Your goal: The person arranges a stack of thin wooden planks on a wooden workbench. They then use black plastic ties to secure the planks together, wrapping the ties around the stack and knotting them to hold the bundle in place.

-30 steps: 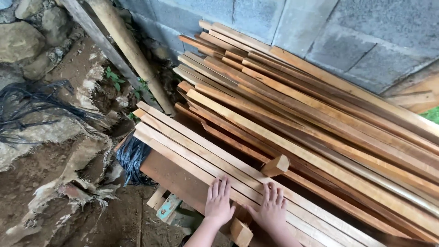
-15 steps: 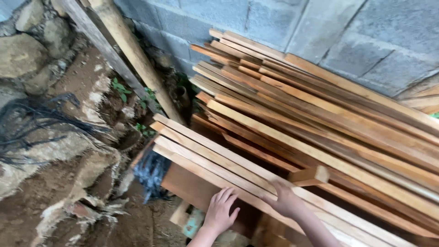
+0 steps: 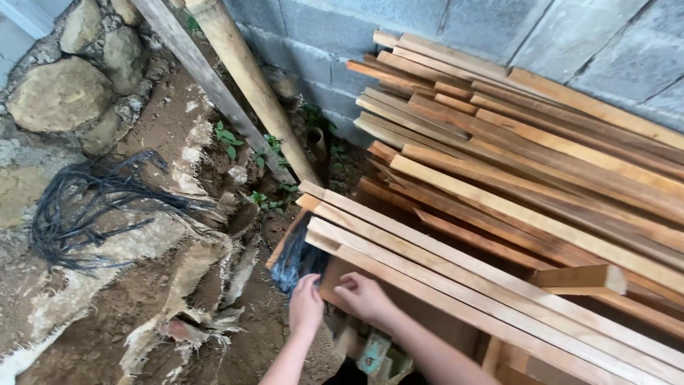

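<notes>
We've got the plank stack [image 3: 513,214] leaning along the block wall [image 3: 456,36] on the right — two poles [image 3: 235,78] propped left of it. Rocks [image 3: 64,93] sit far left, cords [image 3: 85,207] on the dirt before them.

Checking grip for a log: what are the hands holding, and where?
Left hand and right hand reach under the near ends of the wooden slats; a closed grip cannot be told.

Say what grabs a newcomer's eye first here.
The big stack of long wooden planks leaning along the grey block wall on the right. At bottom centre, the left hand and right hand reach under the lowest planks, beside a dark plastic bundle. On the left, black cords lie on torn sacking.
</notes>
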